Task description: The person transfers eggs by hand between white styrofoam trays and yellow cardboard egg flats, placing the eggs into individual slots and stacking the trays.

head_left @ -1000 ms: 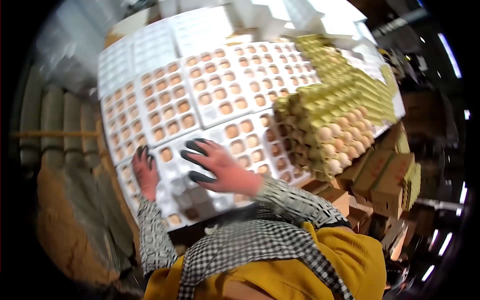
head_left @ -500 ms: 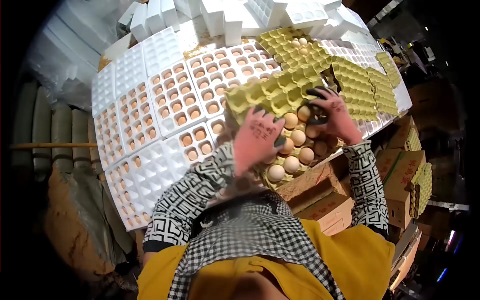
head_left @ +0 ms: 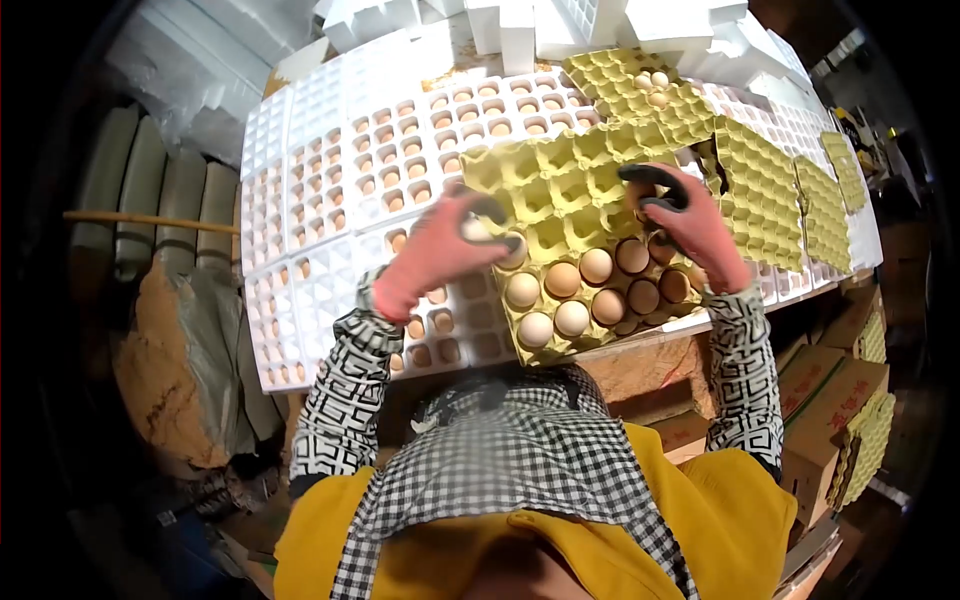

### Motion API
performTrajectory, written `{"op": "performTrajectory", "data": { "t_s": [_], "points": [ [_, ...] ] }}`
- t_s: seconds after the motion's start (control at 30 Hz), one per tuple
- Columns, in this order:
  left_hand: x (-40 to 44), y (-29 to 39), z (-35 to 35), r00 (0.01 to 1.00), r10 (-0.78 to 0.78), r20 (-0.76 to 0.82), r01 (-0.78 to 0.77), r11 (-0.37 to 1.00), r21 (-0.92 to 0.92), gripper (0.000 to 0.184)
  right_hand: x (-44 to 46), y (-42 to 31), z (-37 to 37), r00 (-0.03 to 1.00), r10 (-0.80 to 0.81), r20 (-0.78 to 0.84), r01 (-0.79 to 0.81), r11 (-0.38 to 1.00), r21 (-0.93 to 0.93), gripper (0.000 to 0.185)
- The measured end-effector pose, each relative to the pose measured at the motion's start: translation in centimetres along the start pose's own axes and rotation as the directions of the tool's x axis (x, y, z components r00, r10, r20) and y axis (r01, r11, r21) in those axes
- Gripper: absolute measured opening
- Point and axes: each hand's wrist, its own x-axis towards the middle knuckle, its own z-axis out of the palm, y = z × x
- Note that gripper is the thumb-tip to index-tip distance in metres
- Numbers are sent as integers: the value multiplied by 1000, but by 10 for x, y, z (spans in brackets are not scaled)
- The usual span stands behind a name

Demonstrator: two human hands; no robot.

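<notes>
My left hand (head_left: 437, 252), in a pink glove with dark fingertips, is curled at the left edge of a yellow-green egg tray (head_left: 556, 235). Between its thumb and fingers shows a pale egg (head_left: 476, 230). My right hand (head_left: 692, 222), gloved alike, is bent over the tray's right side; what its curled fingers hold is mostly hidden. Several eggs, such as a brown egg (head_left: 608, 306), sit in the tray's near rows, and its far cups show bare. Left of the tray are white foam trays (head_left: 330, 240) with eggs in many square cells.
Behind lies another yellow-green tray (head_left: 620, 95) with a few eggs. More pulp trays (head_left: 757, 190) lie to the right. White foam blocks (head_left: 670, 40) line the back of the table. Cardboard boxes (head_left: 825, 400) stand at the lower right.
My hands have moved apart, the left one leftward off the eggs. The upper pulp tray no longer tilts up, and the rows of eggs are more exposed. The view has shifted.
</notes>
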Motion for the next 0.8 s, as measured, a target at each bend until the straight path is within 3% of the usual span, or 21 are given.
{"op": "performTrajectory", "data": {
  "t_s": [0.07,0.1,0.13,0.17,0.2,0.23,0.3,0.33,0.4,0.43,0.47,0.53,0.57,0.6,0.63,0.67,0.73,0.8],
  "points": [
    [-2,16,16,992,-108,60,98,985,140,50,-13,-21,-7,986,151,73,-129,961,-246,42],
    [-2,33,14,977,-198,80,166,939,303,56,-16,-16,-1,981,-91,174,167,849,-501,40],
    [-2,47,13,952,-295,80,227,858,461,62,-21,-12,11,896,-294,332,444,600,-666,39],
    [0,46,16,935,-334,122,213,801,560,69,-33,-22,31,898,-281,338,432,422,-797,36],
    [-9,23,36,992,-122,-31,116,787,606,66,-31,-17,47,886,-238,397,452,260,-853,33],
    [-10,13,40,991,-135,6,112,849,517,63,-30,-22,57,896,-184,405,441,254,-861,37],
    [-10,19,36,961,-277,16,251,894,371,59,-25,-31,61,901,-114,419,434,243,-867,44],
    [-15,29,24,969,-237,72,187,890,415,58,-23,-31,57,897,-92,432,441,239,-865,46],
    [-41,0,26,976,-51,-213,86,983,160,58,-20,-32,54,904,-83,419,427,195,-883,49],
    [-51,-11,11,950,-18,-312,29,999,31,57,-21,-39,55,903,-69,424,429,194,-882,50],
    [-70,-24,-7,925,-119,-360,55,981,-184,56,-24,-46,59,903,-53,426,427,195,-883,51],
    [-109,-97,-28,807,-240,-539,100,956,-276,49,-37,-66,66,952,-109,288,307,343,-888,51],
    [-133,-139,-41,725,-310,-615,188,948,-256,43,-46,-72,70,982,-139,130,176,406,-897,55],
    [-158,-191,-52,608,-455,-650,242,886,-394,47,-53,-79,83,947,-320,-12,180,565,-805,50],
    [-174,-214,-70,494,-494,-715,312,869,-384,46,-54,-94,108,922,-376,-94,225,716,-661,47],
    [-185,-240,-82,454,-490,-744,391,860,-328,43,-57,-110,138,897,-399,-192,266,832,-488,44],
    [-183,-274,-94,505,-534,-678,567,797,-206,47,-40,-110,211,961,-250,-121,206,933,-295,42],
    [-172,-295,-92,631,-508,-586,667,742,75,55,0,-106,298,980,-195,-50,183,966,-183,42]
  ]
}}
